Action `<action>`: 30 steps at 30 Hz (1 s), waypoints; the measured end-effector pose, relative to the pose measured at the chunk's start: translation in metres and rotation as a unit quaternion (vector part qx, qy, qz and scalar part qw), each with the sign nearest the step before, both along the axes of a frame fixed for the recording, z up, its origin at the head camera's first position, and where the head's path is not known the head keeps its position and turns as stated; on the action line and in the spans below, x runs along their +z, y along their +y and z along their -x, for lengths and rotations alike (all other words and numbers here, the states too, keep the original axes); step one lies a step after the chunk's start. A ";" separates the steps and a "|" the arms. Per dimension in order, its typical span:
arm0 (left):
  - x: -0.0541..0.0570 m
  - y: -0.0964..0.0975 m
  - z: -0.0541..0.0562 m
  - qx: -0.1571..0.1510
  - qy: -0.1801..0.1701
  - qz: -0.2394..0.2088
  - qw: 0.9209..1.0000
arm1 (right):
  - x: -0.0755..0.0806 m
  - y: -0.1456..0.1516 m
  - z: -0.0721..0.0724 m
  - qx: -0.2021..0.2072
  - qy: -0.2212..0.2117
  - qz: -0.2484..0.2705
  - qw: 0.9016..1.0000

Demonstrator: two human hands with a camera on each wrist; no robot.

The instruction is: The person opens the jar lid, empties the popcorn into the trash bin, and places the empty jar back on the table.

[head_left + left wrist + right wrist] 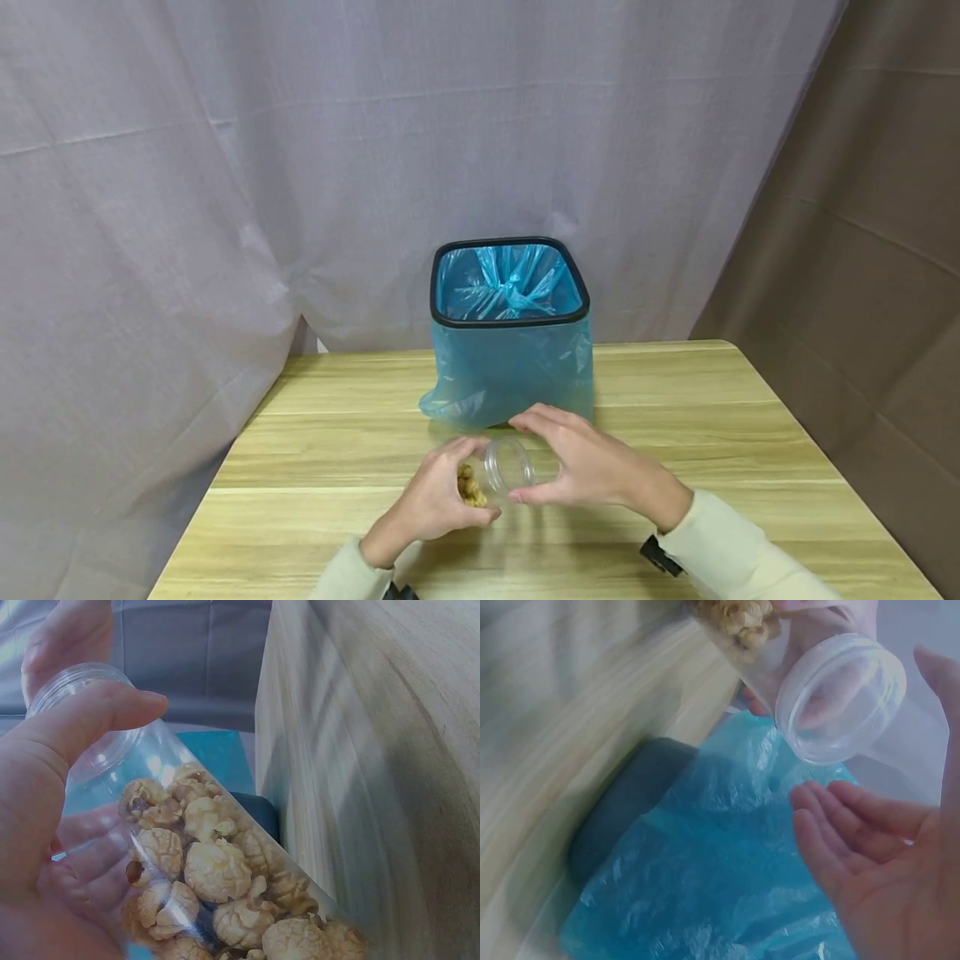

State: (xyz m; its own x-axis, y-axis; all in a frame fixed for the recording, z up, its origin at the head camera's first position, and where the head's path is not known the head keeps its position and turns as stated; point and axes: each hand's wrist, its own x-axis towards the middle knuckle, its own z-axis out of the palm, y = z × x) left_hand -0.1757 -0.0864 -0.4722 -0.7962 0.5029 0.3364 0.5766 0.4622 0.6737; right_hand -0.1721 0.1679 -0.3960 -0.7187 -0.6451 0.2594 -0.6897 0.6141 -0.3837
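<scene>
My left hand (437, 493) grips a clear plastic jar (169, 750) of caramel-coloured popcorn (217, 866). The jar lies tilted, its round end toward the right. In the right wrist view a clear ridged ring (840, 701) rims that end; whether a see-through lid covers it, I cannot tell. Just to the right is my right hand (592, 461), thumb and fingers spread around the jar's end. In the right wrist view those fingers (847, 817) are extended and stand apart from the jar, holding nothing.
Behind the hands a bin with a black rim (517, 322) and a blue plastic bag (517, 367) stands on the wooden table (300, 467). The bag bulges out at its lower left. A grey curtain (360, 167) hangs behind, and a brown one (847, 292) on the right.
</scene>
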 end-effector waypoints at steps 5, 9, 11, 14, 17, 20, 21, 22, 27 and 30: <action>-0.002 0.000 0.000 0.001 -0.004 0.000 1.000 | -0.008 -0.005 -0.001 -0.026 -0.037 0.008 0.999; -0.002 0.000 0.001 -0.002 -0.007 -0.002 1.000 | -0.013 -0.008 -0.001 -0.023 -0.030 0.014 0.999; -0.002 0.000 0.001 -0.005 -0.008 -0.004 1.000 | -0.014 -0.009 0.000 -0.016 -0.021 0.016 1.000; -0.003 -0.001 0.001 -0.007 0.000 -0.004 1.000 | -0.013 -0.009 0.001 -0.007 -0.003 0.016 1.000; -0.003 -0.001 0.002 -0.008 0.001 -0.003 1.000 | -0.010 -0.008 0.001 0.003 0.013 0.009 1.000; -0.003 -0.002 0.002 -0.008 -0.001 -0.005 1.000 | -0.006 -0.007 0.001 0.010 0.021 -0.001 1.000; -0.004 -0.002 0.002 -0.008 -0.002 -0.005 1.000 | -0.004 -0.006 0.001 0.012 0.019 -0.003 1.000; -0.004 -0.002 0.002 -0.007 -0.002 -0.004 1.000 | -0.002 -0.006 0.001 0.013 0.018 -0.004 1.000; -0.002 -0.003 0.003 0.003 -0.009 -0.004 1.000 | 0.006 0.001 0.002 0.021 0.025 0.002 0.999; 0.000 -0.004 0.003 0.005 -0.018 -0.007 1.000 | 0.010 0.007 0.003 0.015 0.030 -0.006 0.999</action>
